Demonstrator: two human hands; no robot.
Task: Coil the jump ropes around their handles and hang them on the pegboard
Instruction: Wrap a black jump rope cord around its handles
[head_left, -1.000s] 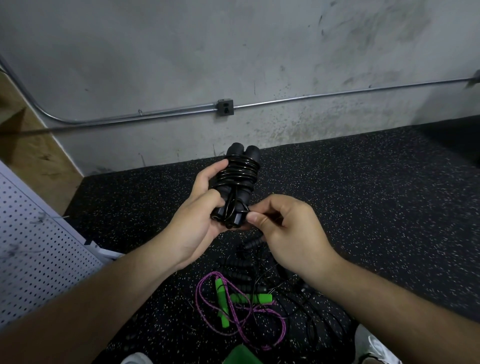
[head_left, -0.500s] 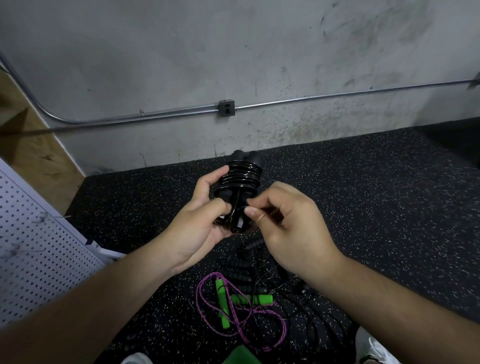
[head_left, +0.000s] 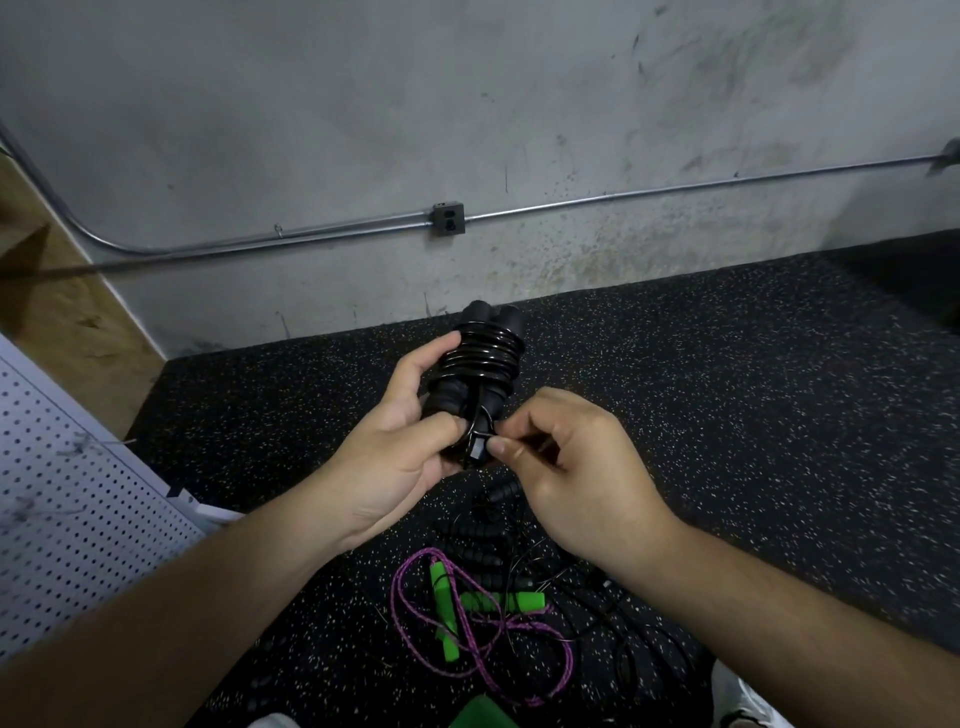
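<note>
The black rubber floor (head_left: 727, 395), flecked with pale specks, runs back to the wall. Near the bottom of the view a purple jump rope (head_left: 402, 608) lies on it in loose loops, its two green handles (head_left: 444, 608) at an angle to each other, tangled with black jump ropes (head_left: 480, 558) that have ribbed handles and thin cords. A white pegboard (head_left: 62, 519) meets the floor at the left, and a green object (head_left: 480, 714), cut off by the frame, lies just below the purple loops.
</note>
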